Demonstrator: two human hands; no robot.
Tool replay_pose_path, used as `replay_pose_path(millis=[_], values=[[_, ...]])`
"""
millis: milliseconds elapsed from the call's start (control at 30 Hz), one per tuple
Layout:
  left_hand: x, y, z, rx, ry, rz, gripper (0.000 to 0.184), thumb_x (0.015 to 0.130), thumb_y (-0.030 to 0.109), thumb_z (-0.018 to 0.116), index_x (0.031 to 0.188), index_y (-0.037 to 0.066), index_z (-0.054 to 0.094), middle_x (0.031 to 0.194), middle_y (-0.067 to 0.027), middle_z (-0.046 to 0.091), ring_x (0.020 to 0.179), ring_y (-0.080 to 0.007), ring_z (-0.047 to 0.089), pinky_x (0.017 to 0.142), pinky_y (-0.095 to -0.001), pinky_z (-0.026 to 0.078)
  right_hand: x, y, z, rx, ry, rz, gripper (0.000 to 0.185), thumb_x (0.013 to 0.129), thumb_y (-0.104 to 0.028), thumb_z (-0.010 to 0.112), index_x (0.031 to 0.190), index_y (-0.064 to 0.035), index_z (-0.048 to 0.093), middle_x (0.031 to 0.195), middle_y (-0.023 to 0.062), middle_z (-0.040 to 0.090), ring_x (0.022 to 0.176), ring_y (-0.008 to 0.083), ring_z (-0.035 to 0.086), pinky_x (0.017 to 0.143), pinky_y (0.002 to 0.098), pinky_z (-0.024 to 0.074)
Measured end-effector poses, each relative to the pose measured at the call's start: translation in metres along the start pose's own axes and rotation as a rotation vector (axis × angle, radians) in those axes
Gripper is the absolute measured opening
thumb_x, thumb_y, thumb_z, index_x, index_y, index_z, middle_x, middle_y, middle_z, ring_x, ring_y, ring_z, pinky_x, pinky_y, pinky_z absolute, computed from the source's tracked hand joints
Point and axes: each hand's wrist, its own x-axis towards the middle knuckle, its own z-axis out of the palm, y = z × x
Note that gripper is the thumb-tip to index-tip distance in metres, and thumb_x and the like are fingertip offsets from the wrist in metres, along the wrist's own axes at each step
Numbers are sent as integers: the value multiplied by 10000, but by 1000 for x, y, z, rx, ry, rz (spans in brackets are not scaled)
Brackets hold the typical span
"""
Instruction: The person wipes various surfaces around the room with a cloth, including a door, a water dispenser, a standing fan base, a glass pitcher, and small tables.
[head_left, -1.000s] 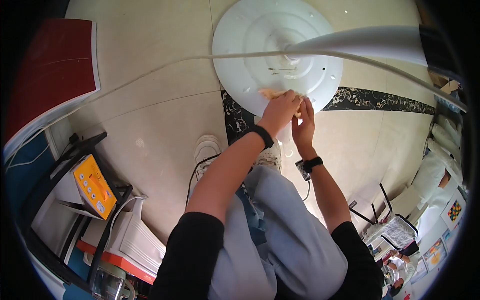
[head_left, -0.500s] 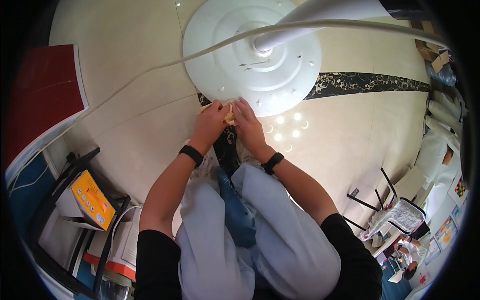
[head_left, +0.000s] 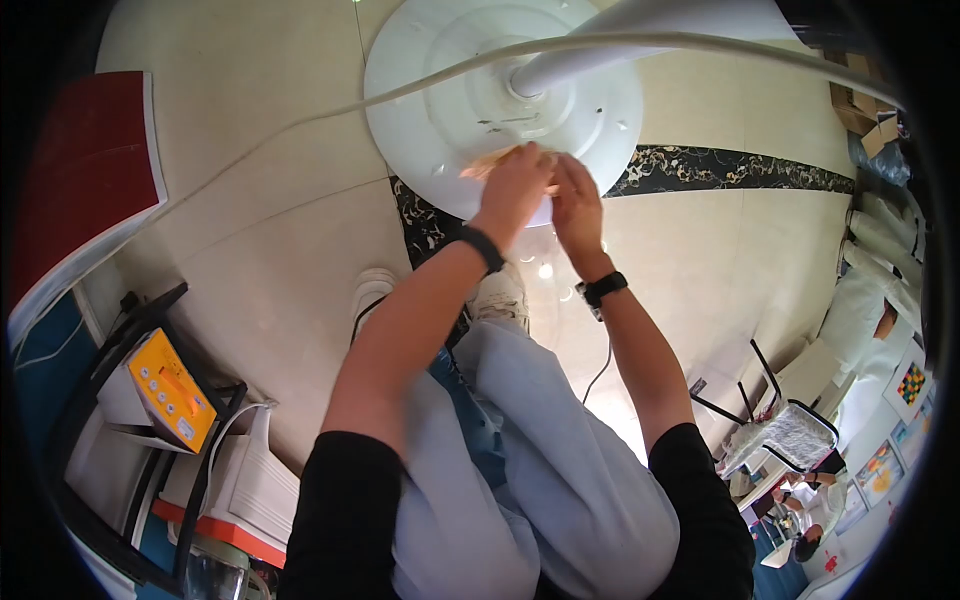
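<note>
A thin, crumpled yellow-orange cloth (head_left: 487,164) is held above the front part of a round white stand base (head_left: 420,140). My left hand (head_left: 517,190) has its fingers closed on the cloth, with part of it sticking out to the left. Close beside it, my right hand (head_left: 576,200) bends its fingers onto the cloth's right side; the fingertips are partly hidden and slightly blurred. Dark scuff marks show on the base beyond my hands. From the base a thick white pole (head_left: 640,40) rises, tilted toward the upper right.
A pale cable (head_left: 330,115) runs across the base to the left. On the left are a dark red panel (head_left: 95,170), a black rack (head_left: 90,400) and a yellow-fronted box (head_left: 170,390). A chair (head_left: 795,435) and a person (head_left: 825,505) are at right.
Both hands have moved right and farther forward with the cloth, from the base's near edge to over the base. My shoes have come into clearer view.
</note>
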Motion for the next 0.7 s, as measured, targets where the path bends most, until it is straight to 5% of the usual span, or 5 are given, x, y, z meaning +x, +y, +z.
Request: replay_pose_path(millis=[167, 300, 700], values=[[12, 49, 41, -73, 59, -43, 159, 858, 143, 592, 985, 48, 600, 958, -110, 542, 892, -276, 639, 699, -384, 543, -16, 17, -24, -114, -39, 168, 404, 841, 12, 587, 1244, -10, 587, 1239, 140, 611, 1143, 338, 581, 971, 434, 480], [-16, 53, 41, -118, -155, 16, 201, 852, 170, 609, 1012, 49, 601, 971, -107, 539, 887, -270, 643, 683, -399, 545, -49, 11, -33, -156, -186, 282, 386, 857, 1, 592, 1243, -21, 584, 1211, 136, 615, 1087, 348, 594, 943, 451, 485], [-2, 37, 43, 249, -31, 175, 320, 804, 264, 660, 1087, 119, 622, 962, -36, 570, 898, -205, 637, 664, -377, 533, -24, 25, -33, -234, -108, 81, 228, 819, -54, 640, 1048, -54, 635, 1031, 99, 640, 962, 298, 617, 821, 408, 521]])
